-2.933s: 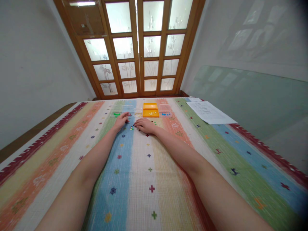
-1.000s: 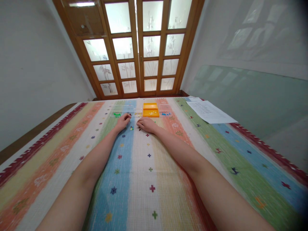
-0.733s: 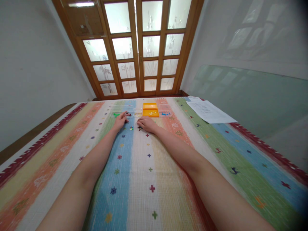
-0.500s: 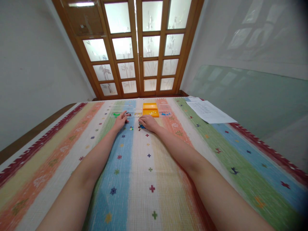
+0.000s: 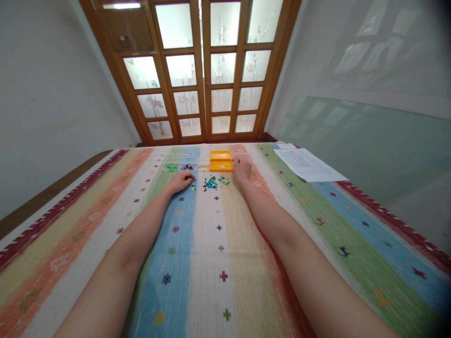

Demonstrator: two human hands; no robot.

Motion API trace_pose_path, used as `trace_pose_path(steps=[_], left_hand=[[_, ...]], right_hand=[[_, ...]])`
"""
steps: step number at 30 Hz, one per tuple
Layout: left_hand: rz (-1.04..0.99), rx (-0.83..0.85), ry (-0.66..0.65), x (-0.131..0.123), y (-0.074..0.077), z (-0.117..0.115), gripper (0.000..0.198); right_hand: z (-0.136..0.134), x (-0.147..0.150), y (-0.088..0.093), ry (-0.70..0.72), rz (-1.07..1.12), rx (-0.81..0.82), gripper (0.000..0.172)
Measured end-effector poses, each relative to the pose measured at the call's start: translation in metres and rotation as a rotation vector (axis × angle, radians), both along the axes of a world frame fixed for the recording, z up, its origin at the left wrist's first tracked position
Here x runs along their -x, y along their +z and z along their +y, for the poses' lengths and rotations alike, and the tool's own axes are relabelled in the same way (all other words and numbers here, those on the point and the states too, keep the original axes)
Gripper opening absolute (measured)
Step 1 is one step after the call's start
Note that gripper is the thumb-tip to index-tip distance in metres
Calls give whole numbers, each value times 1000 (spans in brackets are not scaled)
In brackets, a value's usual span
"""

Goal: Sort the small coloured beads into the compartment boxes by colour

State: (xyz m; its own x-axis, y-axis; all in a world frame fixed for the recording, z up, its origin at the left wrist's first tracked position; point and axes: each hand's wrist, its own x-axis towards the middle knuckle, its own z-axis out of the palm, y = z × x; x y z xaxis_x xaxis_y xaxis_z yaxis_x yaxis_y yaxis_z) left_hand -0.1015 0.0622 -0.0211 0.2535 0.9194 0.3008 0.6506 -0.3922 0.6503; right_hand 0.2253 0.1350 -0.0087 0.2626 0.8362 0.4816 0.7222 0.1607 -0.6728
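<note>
My left hand [image 5: 182, 181] rests low over the tablecloth with its fingers curled together, beside a few small pieces [image 5: 193, 187]. Anything it may hold is too small to tell. My right hand [image 5: 243, 168] is closed over the clear box at the right end of the row and hides most of that box. What its fingers hold, if anything, does not show. Between the hands lies a loose pile of tiny blue, green, brown and pale pieces [image 5: 212, 183]. Behind them stands an open yellow box [image 5: 221, 159] with pale pieces in its front half.
Left of the yellow box, clear containers hold green pieces [image 5: 172, 167] and dark brown pieces [image 5: 187, 167]. Written paper sheets [image 5: 310, 165] lie at the right. A striped tablecloth [image 5: 207, 263] covers the table, with a wooden glazed door [image 5: 204, 84] beyond.
My right hand has moved right from the pile to the clear box, uncovering the pile. My left hand has drawn back from the brown pieces' container, its fingers now curled in.
</note>
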Motion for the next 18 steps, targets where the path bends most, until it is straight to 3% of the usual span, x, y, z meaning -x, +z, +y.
trace_pose_path(steps=[6,11,18], left_hand=[[16,68,-216,9,13,-2,28],[81,55,-353,13,19,1,27],[170,24,-425,15,20,2,24]], right_hand=[[9,-6,-7,-56,222,51,47],[9,-2,-7,35,117,-70,46],[0,12,-6,144,-23,-155,44]])
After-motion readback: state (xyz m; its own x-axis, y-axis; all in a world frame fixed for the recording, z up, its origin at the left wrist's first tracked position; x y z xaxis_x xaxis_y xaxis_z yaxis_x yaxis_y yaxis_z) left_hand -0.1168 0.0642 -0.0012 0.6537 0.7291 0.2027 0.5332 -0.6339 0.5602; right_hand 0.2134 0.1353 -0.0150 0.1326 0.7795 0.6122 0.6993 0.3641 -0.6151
